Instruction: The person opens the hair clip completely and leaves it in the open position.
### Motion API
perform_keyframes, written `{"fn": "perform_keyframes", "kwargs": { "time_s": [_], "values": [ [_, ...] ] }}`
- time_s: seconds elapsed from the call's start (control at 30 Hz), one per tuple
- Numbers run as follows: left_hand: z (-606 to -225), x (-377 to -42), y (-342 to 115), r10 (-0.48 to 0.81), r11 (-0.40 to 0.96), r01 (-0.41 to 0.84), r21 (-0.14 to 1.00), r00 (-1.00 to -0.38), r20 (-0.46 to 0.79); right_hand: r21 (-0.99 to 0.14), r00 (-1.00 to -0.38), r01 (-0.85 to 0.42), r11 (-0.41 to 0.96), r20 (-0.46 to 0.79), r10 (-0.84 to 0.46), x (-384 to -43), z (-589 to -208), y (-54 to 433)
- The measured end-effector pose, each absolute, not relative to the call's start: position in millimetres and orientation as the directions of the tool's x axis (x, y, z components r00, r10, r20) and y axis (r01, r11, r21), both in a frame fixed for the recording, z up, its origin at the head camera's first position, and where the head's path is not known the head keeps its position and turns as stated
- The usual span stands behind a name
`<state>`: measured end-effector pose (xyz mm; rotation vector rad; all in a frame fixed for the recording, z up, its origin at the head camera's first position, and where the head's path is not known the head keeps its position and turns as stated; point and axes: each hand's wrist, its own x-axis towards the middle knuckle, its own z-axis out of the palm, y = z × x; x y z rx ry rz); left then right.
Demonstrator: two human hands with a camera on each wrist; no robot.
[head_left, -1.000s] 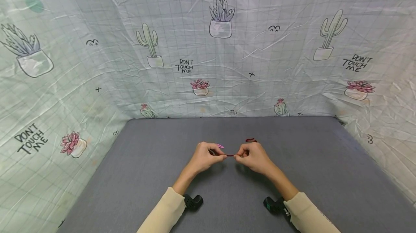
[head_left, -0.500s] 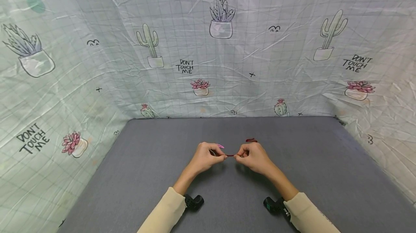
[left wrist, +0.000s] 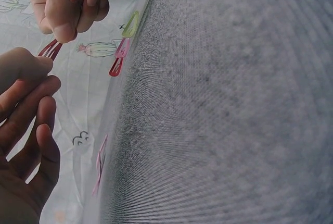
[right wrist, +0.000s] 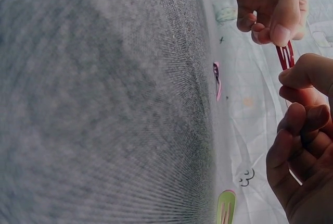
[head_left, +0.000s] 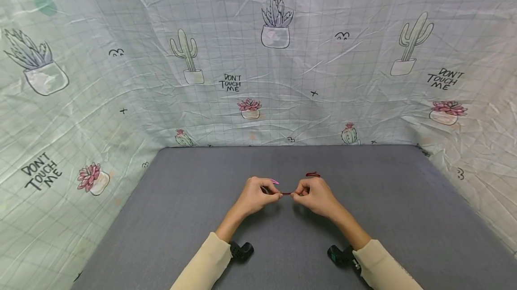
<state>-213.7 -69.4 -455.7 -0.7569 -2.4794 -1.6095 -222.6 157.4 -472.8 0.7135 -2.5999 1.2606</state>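
Note:
Both hands meet over the middle of the table in the head view. My left hand (head_left: 254,195) pinches one end of a dark red snap hair clip (head_left: 286,193) between thumb and index finger. The other end is pinched the same way by my right hand (head_left: 317,196). In the left wrist view the hair clip (left wrist: 50,50) spans the short gap between the fingertips, its slotted middle showing. The right wrist view shows the same hair clip (right wrist: 285,56), its ends covered by the fingers. The left hand's other fingers are loosely bent.
On the grey table (head_left: 194,182), a pink hair clip (head_left: 275,182) lies just beyond the left hand and a red hair clip (head_left: 313,174) behind the right. The left wrist view adds a green clip (left wrist: 131,24). Patterned cloth (head_left: 282,65) walls the back and sides.

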Motion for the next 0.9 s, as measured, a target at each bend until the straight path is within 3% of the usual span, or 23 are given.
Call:
{"fn": "perform_keyframes", "kwargs": {
  "time_s": [0.9],
  "values": [
    [-483.8,-236.1,-76.2,0.392,0.321,0.474,0.820,-0.854,0.340,-0.681,-0.856,-0.515,0.521,0.381,-0.349,-222.9,-475.6,156.3]
  ]
}}
